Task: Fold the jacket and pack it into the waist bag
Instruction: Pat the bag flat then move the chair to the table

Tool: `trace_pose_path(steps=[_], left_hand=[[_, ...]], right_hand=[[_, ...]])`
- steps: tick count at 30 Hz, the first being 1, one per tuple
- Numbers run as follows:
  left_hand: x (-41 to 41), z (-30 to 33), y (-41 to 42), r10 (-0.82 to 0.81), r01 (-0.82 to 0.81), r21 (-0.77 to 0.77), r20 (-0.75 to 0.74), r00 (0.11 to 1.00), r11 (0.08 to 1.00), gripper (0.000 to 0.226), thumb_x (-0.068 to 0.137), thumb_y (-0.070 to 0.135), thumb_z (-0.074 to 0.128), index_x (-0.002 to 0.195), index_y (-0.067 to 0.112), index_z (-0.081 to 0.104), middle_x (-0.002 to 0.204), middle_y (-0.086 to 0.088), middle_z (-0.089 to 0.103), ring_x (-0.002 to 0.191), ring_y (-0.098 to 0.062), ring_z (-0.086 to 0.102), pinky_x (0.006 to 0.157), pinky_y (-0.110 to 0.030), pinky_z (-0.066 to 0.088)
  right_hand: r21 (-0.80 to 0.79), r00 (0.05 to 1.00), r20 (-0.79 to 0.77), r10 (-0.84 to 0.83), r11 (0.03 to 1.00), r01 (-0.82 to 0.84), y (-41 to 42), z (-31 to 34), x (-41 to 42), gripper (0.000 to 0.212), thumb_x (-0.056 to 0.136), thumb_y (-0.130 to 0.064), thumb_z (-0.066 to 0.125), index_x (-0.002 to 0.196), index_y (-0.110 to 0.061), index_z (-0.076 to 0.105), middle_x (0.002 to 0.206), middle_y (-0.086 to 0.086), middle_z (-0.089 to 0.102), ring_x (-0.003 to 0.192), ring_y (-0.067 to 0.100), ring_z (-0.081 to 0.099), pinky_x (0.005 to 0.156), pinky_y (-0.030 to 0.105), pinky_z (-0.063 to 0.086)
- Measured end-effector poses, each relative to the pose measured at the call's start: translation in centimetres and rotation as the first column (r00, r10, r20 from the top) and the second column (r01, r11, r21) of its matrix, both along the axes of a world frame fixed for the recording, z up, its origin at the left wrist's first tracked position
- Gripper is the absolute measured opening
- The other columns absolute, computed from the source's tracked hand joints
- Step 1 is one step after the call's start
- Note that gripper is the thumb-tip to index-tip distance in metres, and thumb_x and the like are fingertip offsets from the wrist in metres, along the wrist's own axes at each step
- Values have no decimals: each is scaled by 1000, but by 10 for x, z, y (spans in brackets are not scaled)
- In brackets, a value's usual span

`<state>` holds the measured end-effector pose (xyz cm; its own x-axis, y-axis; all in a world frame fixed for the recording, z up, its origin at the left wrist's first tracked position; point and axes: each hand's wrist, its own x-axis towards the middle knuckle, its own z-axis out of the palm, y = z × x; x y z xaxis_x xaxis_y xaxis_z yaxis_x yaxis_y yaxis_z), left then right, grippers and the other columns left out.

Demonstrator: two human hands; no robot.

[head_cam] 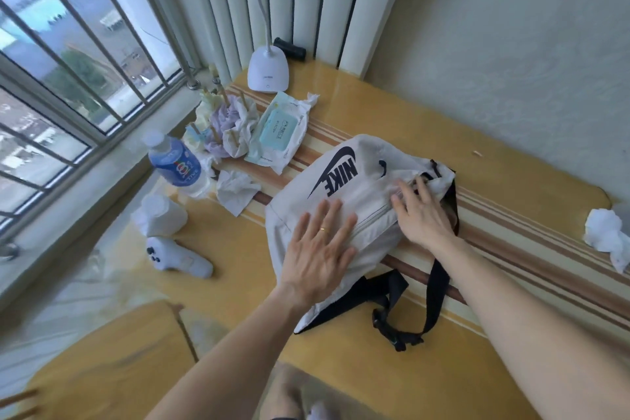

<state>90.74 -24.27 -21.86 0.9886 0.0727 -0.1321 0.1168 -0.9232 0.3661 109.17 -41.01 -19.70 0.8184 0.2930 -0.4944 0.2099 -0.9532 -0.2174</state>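
Fingers (332, 215) of our left hand (318, 249) are spread wide and lie flat on the near half of the white waist bag (344, 181), gripping nothing, with a gold ring on one of them. Our right hand (422, 215) rests palm-down on the bag's right end, its fingers loosely fanned and their tips touching the bunched white fabric at the dark opening; we cannot tell whether they pinch anything there. We see the bag lying plump on the yellow striped table (341, 368), its black logo turned away from us, and we cannot tell if the white fabric at the opening is the jacket or the bag's own edge. Its black strap (434, 297) trails toward us from under our right wrist and loops round to a buckle (397, 339) on the tabletop. Just beyond the bag to the left lies a crumpled tissue (235, 193), and past that a pack of wet wipes (278, 129), a water bottle (177, 164) lying tilted, and a cluster of purple and cream cloth flowers (225, 123). A white desk lamp (267, 72) stands at the far edge near the curtain. A white handheld controller (177, 259) lies well to the left of our left hand, and another crumpled tissue (605, 235) sits at the table's right edge.
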Motion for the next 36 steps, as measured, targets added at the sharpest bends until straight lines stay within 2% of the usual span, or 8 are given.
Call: trace_pose_path(steps=[2, 5, 13, 18, 22, 27, 32, 36], left_hand=[[-27, 13, -2, 79, -81, -24, -73, 994, 996, 61, 106, 56, 16, 162, 32, 14, 172, -5, 4, 159, -29, 0, 128, -51, 11], [-94, 35, -3, 230, -235, -44, -95, 969, 971, 59, 106, 53, 25, 160, 29, 25, 169, -9, 22, 155, -33, 23, 123, -48, 24], [-341, 92, 5, 529, -525, 67, -162, 833, 848, 52, 105, 48, 37, 150, 23, 44, 157, -10, 46, 138, -36, 47, 110, -47, 38], [-475, 127, 27, 698, -666, 209, -197, 689, 716, 56, 105, 52, 30, 155, 28, 36, 162, -8, 39, 144, -34, 42, 117, -48, 32], [-554, 150, 56, 770, -713, 296, -179, 613, 636, 58, 103, 55, 29, 155, 30, 36, 162, -7, 40, 145, -31, 41, 117, -45, 32], [-621, 172, 92, 842, -786, 313, -116, 526, 534, 51, 104, 54, 32, 150, 35, 41, 159, -5, 43, 141, -30, 46, 113, -46, 38], [-675, 166, 150, 838, -791, 292, -85, 539, 538, 51, 105, 51, 33, 152, 31, 40, 159, -8, 42, 143, -29, 44, 113, -48, 40], [-697, 131, 227, 785, -740, 280, -92, 613, 611, 50, 104, 55, 29, 150, 37, 39, 155, -6, 47, 136, -29, 49, 111, -47, 43]], right_hand=[[11, 999, 43, -13, 1000, 12, 2, 11, -24, 65, 102, -60, 22, 160, -31, 19, 171, 13, 5, 156, 37, 9, 121, 56, 26], [110, 993, 108, 42, 992, -54, 0, 26, -87, 67, 101, -61, 26, 160, -30, 18, 170, 9, 8, 155, 38, 13, 118, 58, 26], [309, 988, 1, 156, 939, -149, -18, 50, -308, 68, 99, -58, 37, 157, -22, 31, 167, 12, 24, 153, 31, 22, 122, 53, 23], [412, 938, -123, 324, 877, -249, 12, 80, -446, 62, 103, -48, 40, 158, -21, 29, 167, 8, 26, 154, 26, 21, 122, 45, 20], [491, 879, -148, 453, 805, -333, 52, 92, -535, 65, 100, -60, 32, 159, -35, 22, 169, 0, 22, 154, 24, 23, 121, 46, 25], [577, 803, -192, 564, 727, -373, 99, 96, -632, 66, 97, -68, 30, 158, -47, 15, 170, -4, 17, 154, 25, 21, 123, 47, 23], [592, 742, -238, 626, 700, -401, 155, 85, -722, 69, 95, -71, 26, 158, -47, 10, 170, -6, 16, 155, 22, 17, 123, 47, 22], [568, 754, -284, 593, 737, -365, 215, 69, -783, 70, 97, -69, 31, 159, -46, 8, 170, -7, 15, 155, 20, 16, 122, 44, 23]])
